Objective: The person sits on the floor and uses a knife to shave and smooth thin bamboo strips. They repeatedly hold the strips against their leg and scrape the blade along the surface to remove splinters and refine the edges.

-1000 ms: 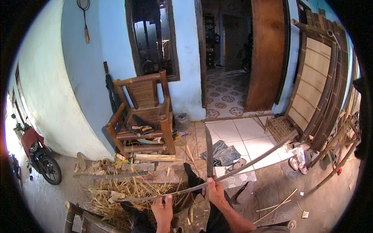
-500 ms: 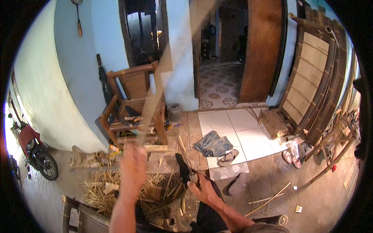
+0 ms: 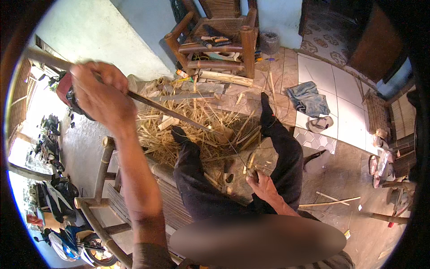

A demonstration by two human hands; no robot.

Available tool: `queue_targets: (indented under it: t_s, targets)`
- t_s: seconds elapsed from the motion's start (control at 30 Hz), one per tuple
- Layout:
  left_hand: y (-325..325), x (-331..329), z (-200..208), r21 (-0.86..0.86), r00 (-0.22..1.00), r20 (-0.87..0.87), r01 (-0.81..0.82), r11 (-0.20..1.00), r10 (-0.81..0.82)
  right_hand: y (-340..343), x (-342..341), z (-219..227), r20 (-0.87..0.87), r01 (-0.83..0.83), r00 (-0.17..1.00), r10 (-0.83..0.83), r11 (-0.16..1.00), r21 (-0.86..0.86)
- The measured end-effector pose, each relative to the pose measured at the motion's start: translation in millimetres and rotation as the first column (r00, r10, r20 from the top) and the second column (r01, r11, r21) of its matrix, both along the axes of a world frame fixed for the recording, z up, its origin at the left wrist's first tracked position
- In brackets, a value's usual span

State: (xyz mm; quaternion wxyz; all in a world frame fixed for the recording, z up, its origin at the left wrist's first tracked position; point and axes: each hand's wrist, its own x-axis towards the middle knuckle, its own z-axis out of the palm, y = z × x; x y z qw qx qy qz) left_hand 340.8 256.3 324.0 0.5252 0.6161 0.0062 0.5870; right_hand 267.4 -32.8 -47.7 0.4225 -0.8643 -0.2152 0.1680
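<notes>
The left arm reaches out ahead, its hand point(image 3: 104, 95) closed, while the right hand point(image 3: 264, 186), fingers curled, sits lower.

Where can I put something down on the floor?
The white tiles between the denim clothing and the brown woven panel look bare. So does the grey floor between the parked motorbikes and the bamboo bench. It's crowded under the long strip, where pale shavings lie heaped, and on the chair, which holds tools.

Bamboo chair point(image 3: 219, 33) (slatted), blue wall point(image 3: 280, 15), white tiles point(image 3: 351, 107).
</notes>
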Motion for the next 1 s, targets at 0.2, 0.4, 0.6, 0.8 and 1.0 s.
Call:
queue_targets:
  t_s: [0.2,0.4,0.6,0.8,1.0]
  targets:
    - [22,-8,-74,-0.269,0.988,-0.066,-0.152,0.951,0.139,24,5,12,-0.093,0.005,0.996,-0.004,1.0,0.013]
    - [42,-41,-66,-0.159,0.958,0.025,-0.279,0.947,0.286,72,24,48,-0.05,-0.012,0.999,0.02,0.987,0.157]
    - [12,-45,-111,-0.325,0.995,0.068,-0.05,0.944,0.077,144,27,126,-0.14,-0.069,0.978,0.154,0.876,0.477]
    - [15,-43,-115,-0.155,0.925,0.013,-0.372,0.915,0.379,190,29,147,-0.104,-0.115,0.975,0.196,0.849,0.516]
    - [27,-45,-112,-0.112,0.864,-0.06,-0.504,0.857,0.5,193,34,130,0.055,-0.375,0.909,0.413,0.753,0.541]
